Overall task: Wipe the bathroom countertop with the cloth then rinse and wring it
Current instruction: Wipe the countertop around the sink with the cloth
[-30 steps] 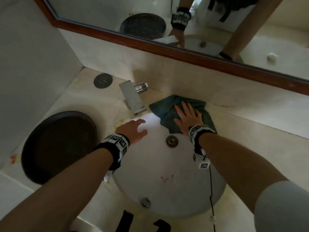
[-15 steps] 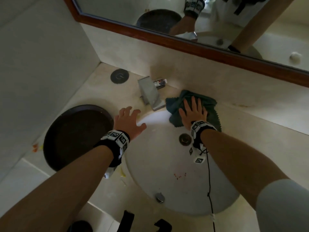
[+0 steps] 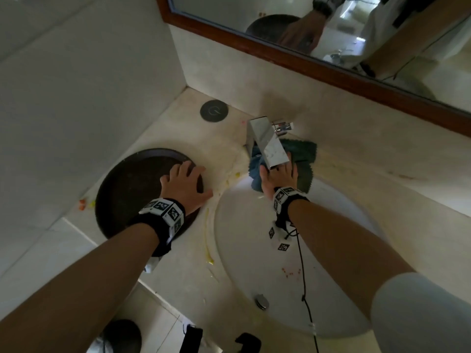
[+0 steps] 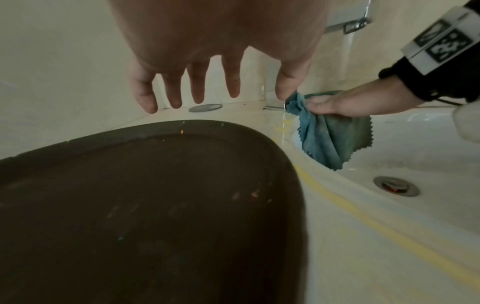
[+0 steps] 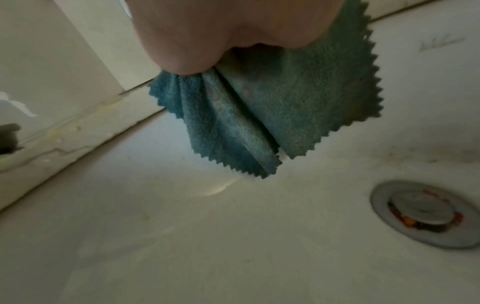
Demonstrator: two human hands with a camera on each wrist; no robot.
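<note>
The right hand (image 3: pixel 277 178) lies flat on the teal cloth (image 3: pixel 304 161), its fingers stretched forward under the spout of the tap (image 3: pixel 267 143) and partly hidden by it; from the left wrist view the thumb and fingers (image 4: pixel 322 106) bunch the cloth at the back edge of the sink (image 3: pixel 339 289), where the bowl meets the bench (image 3: pixel 188 271); part of the cloth lies on the bench behind the rim, and its zigzag-cut lower corners hang down inside the bowl, as the right wrist view shows, above the drain (image 5: pixel 426 214), which has orange bits caught round its plug; a thin stream of water (image 4: pixel 348 47) runs from the tap just behind the cloth. The left hand (image 3: pixel 184 186) is spread wide, fingers straight and apart, holding nothing; it hovers over the right part of a round dark tray (image 3: pixel 127 189) that sits on the bench to the left of the sink; whether it touches the tray I cannot tell. Yellow streaks (image 3: pixel 207 240) mark the bench between tray and sink; a round dark disc (image 3: pixel 214 110) lies near the back corner; above the bench hangs a wood-framed mirror (image 3: pixel 331 70).
</note>
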